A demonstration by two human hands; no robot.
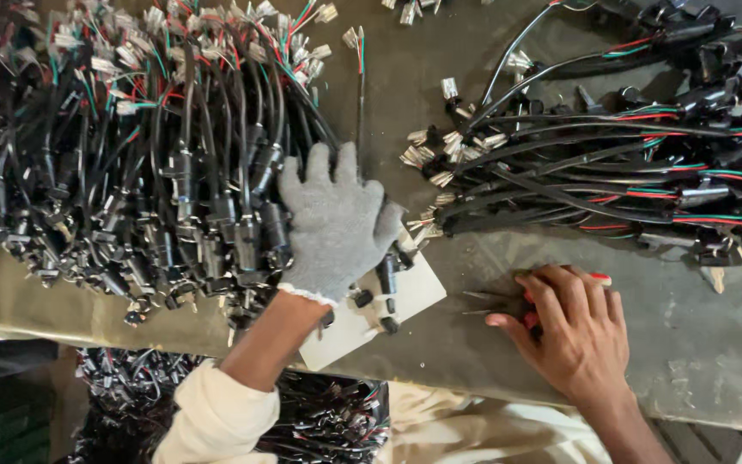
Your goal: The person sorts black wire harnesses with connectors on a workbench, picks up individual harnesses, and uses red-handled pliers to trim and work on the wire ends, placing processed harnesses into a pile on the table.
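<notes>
left hand (pixel 335 225) in grey knit glove, fingers flat on big heap of black wire harnesses (pixel 156 163) | right hand (pixel 579 331) bare, fingers clenched on red-handled tool (pixel 599 277) | harnesses light, floppy, tangle-prone; likely best gripped at stiff black connectors

Left hand (pixel 334 225) has a grey knit glove w/ white cuff, cream sleeve bunched up the forearm. Right hand (pixel 573 331) is bare, no glove.

— Where are we looking from?
— From our head, straight down and close over the table (pixel 440 335) — its near edge lies at the bottom; we have only this one view.
</notes>
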